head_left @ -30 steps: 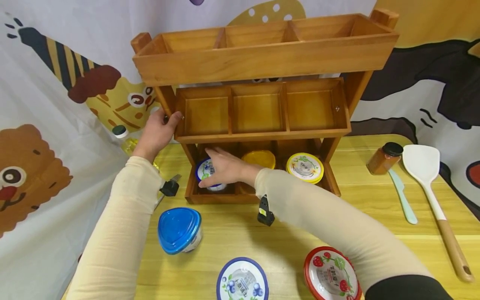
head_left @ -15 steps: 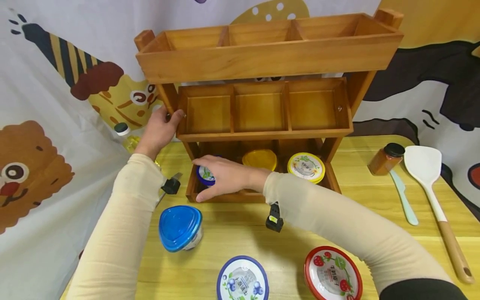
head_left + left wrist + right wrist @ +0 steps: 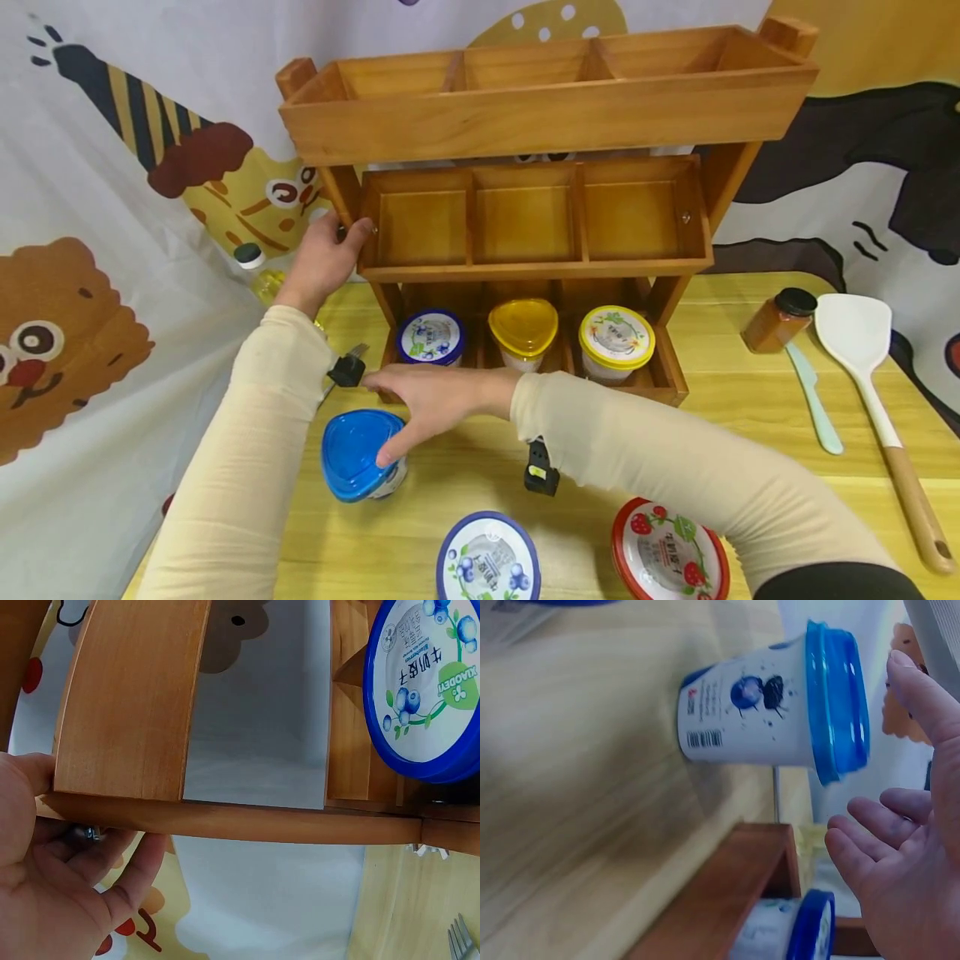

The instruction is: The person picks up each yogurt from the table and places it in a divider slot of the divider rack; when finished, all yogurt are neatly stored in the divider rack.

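Observation:
My left hand (image 3: 324,257) grips the left side of a three-tier wooden rack (image 3: 540,268) at its middle tier, thumb on one face and fingers behind. Above a tub with a blue rounded-triangle lid (image 3: 356,454), my right hand (image 3: 438,402) spreads its thumb and fingers, the thumb overlapping the lid's edge in the head view. From the right wrist view, the white tub (image 3: 757,705) stands upright, apart from the fingers. The rack's bottom tier bears a blue-rimmed blueberry tub (image 3: 431,336), a yellow-lidded tub (image 3: 523,327) and a yellow-rimmed tub (image 3: 617,337).
A second blueberry tub (image 3: 488,558) and a red-rimmed strawberry tub (image 3: 670,550) stand at the front. To the right lie a jar (image 3: 780,321), a pale green knife (image 3: 813,400) and a white spatula (image 3: 862,367). An oil bottle (image 3: 262,275) and fork (image 3: 461,937) are at the left.
My right hand has moved from the blueberry tub in the bottom tier toward the front, over the blue-lidded tub. The left hand keeps its grip on the rack.

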`<state>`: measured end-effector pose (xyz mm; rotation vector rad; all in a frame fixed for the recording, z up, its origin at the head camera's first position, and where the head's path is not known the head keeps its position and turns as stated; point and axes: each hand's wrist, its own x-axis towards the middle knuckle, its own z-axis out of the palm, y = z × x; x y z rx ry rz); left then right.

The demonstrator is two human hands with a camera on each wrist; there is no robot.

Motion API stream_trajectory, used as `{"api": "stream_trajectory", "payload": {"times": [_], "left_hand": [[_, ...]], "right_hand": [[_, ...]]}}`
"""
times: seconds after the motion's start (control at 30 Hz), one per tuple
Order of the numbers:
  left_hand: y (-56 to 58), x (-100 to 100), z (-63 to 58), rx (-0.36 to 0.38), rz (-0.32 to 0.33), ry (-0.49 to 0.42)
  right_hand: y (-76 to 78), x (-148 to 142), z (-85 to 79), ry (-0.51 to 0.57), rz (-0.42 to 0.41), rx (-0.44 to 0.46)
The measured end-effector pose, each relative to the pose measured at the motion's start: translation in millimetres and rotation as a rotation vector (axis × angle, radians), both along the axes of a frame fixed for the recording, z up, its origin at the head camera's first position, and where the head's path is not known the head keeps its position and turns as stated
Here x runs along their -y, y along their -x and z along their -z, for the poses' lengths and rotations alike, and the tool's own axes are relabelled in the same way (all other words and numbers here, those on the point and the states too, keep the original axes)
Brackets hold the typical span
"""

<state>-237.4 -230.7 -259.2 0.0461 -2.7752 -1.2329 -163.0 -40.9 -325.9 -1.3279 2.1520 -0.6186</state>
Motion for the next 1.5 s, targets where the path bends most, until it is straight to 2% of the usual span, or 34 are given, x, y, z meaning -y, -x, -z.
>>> {"api": "stream_trajectory", "payload": {"times": [0.5, 0.73, 0.97, 1.17, 1.5], "left_hand": [[1.3, 0, -2.4, 0.007, 0.013, -0.02], [1.5, 0, -0.8, -0.014, 0.013, 0.002], [1.0, 0, -0.5, -0.009, 0.014, 0.006], [0.2, 0, -1.1, -0.015, 0.017, 0.0], [-1.1, 1, -0.3, -0.007, 0.025, -0.01]], "right_hand": [[-9.6, 17, 15.8, 0.018, -0.093, -0.05], [-14.9, 23, 23.0, 0.025, -0.118, 0.003], [-16.6, 23, 31.3, 0.05, -0.105, 0.003], [-18.0, 25, 31.9, 0.046, -0.065, 0.013], [-19.0, 28, 34.1, 0.063, -0.061, 0.013]]}}
